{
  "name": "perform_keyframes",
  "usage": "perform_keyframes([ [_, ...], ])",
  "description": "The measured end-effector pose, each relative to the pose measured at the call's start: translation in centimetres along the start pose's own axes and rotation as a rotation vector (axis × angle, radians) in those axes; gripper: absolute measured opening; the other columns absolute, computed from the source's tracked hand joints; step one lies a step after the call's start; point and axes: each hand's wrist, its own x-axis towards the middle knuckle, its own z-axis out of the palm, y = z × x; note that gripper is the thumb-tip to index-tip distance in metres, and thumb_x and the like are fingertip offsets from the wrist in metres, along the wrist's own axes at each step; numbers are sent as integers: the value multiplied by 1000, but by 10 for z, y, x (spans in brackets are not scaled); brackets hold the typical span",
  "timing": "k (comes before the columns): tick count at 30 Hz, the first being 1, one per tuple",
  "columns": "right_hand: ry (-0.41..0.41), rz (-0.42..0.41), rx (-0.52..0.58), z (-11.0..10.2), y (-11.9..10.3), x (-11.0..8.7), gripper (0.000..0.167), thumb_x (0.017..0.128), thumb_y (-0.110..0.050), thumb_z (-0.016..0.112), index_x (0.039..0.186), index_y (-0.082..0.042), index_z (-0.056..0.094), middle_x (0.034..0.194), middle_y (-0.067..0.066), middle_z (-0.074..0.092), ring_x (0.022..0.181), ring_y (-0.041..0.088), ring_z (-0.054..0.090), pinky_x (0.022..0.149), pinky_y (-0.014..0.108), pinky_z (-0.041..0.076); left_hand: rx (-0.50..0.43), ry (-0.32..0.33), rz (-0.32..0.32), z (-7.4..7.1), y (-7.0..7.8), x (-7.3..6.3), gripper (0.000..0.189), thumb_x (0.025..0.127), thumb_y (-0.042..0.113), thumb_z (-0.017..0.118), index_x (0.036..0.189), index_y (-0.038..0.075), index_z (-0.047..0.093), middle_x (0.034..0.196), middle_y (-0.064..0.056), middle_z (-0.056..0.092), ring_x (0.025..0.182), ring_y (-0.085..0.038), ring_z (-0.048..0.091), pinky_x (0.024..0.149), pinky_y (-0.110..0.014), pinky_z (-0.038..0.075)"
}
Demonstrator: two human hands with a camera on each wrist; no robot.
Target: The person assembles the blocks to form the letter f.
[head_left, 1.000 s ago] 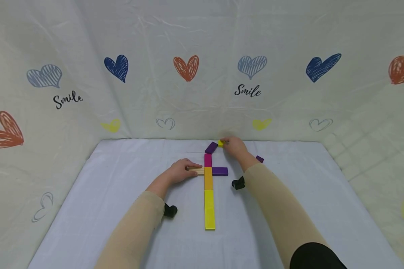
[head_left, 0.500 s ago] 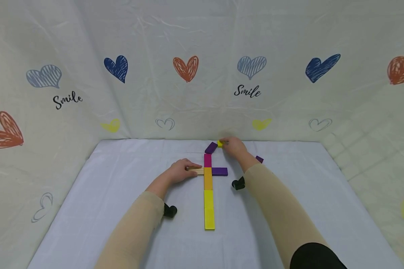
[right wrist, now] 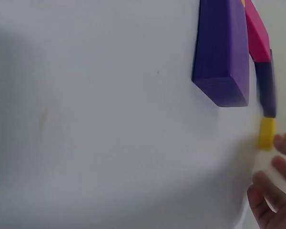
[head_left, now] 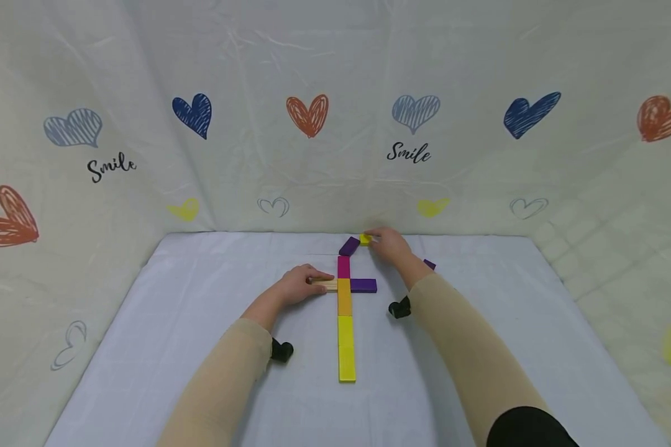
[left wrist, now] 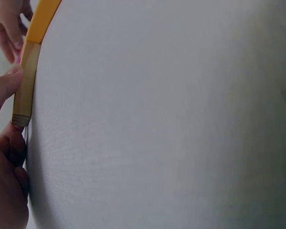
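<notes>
My left hand (head_left: 300,284) pinches a plain wooden block (head_left: 331,285) between thumb and fingers; its far end meets an orange block (head_left: 344,297). The left wrist view shows the thumb along the wooden block (left wrist: 27,81). My right hand (head_left: 390,244) is at the far end of the table, fingertips right beside a small yellow block (head_left: 365,239). In the right wrist view, its fingers are loosely spread near the yellow block (right wrist: 267,133). That block adjoins a slanted purple block (head_left: 349,246), which touches a pink block (head_left: 343,267) above the orange one.
A purple block (head_left: 363,285) extends right from the orange block. Long yellow blocks (head_left: 346,349) continue the line toward me. A loose purple block (head_left: 429,264) lies partly behind the right forearm. The white tablecloth (head_left: 201,261) meets a heart-printed backdrop (head_left: 358,180).
The right fingertips have eased slightly off the yellow block, so more of it shows. The left hand stays on the wooden block. The head view has shifted slightly.
</notes>
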Motion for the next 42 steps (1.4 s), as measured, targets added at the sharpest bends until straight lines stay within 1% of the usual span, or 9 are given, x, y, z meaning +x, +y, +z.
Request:
perform_keyframes([
  [8, 46, -55, -14, -14, 0, -15, 41, 100, -22, 60, 140, -15, 58, 143, 15, 51, 134, 34, 44, 111, 49, 34, 6, -5, 1, 0, 0, 1, 31, 94, 38, 68, 124, 43, 68, 121, 3, 58, 110, -20, 51, 97, -41, 45],
  [13, 51, -38, -14, -24, 5, -30, 42, 99, -25, 61, 140, -18, 58, 142, 12, 53, 121, 32, 53, 102, 48, 43, -2, 1, 8, 1, 0, 0, 31, 93, 38, 69, 124, 42, 69, 120, 3, 59, 108, -20, 51, 96, -42, 46],
  [17, 50, -34, -33, -33, 15, -42, 42, 98, -26, 63, 139, -19, 59, 140, 11, 54, 111, 31, 56, 96, 47, 47, -4, 6, 8, 3, -2, 0, 30, 93, 38, 69, 123, 42, 69, 117, 3, 59, 105, -20, 51, 93, -39, 46],
  [20, 51, -47, -42, -41, 24, -52, 43, 97, -25, 64, 139, -17, 60, 138, 12, 55, 109, 31, 55, 93, 47, 47, -2, 9, 9, 3, -2, -1, 30, 93, 37, 69, 123, 42, 70, 117, 3, 59, 105, -20, 51, 93, -40, 46],
  [26, 41, -48, -54, -56, 52, -75, 44, 97, -28, 65, 139, -15, 59, 137, 12, 55, 106, 29, 55, 87, 45, 48, 0, 7, 3, 2, 0, -2, 30, 93, 37, 69, 123, 43, 69, 121, 2, 59, 109, -21, 50, 97, -42, 45],
  [31, 41, -2, -17, -67, 76, -96, 44, 97, -28, 64, 139, -13, 59, 134, 16, 56, 100, 29, 53, 77, 41, 48, 2, 9, -5, 2, 2, -3, 30, 93, 37, 69, 123, 43, 69, 122, 2, 59, 110, -22, 50, 97, -44, 45],
  [33, 46, 26, -4, -70, 85, -103, 44, 97, -29, 64, 138, -13, 60, 135, 16, 56, 100, 29, 52, 76, 39, 48, 3, 12, -6, 2, 2, -3, 30, 93, 37, 69, 123, 43, 69, 122, 1, 59, 110, -22, 50, 98, -44, 45],
  [37, 45, 45, 8, -71, 100, -111, 44, 97, -30, 64, 138, -13, 60, 135, 16, 55, 102, 30, 52, 77, 37, 48, 7, 15, -5, 2, 3, -4, 30, 93, 36, 69, 123, 41, 69, 121, 1, 59, 110, -22, 50, 97, -44, 45],
  [42, 19, 54, 30, -70, 106, -115, 47, 97, -31, 65, 139, -12, 59, 137, 18, 53, 104, 31, 52, 78, 39, 47, 14, 19, -5, 2, 5, -6, 30, 94, 35, 68, 124, 40, 69, 122, 0, 59, 111, -23, 50, 99, -45, 44],
])
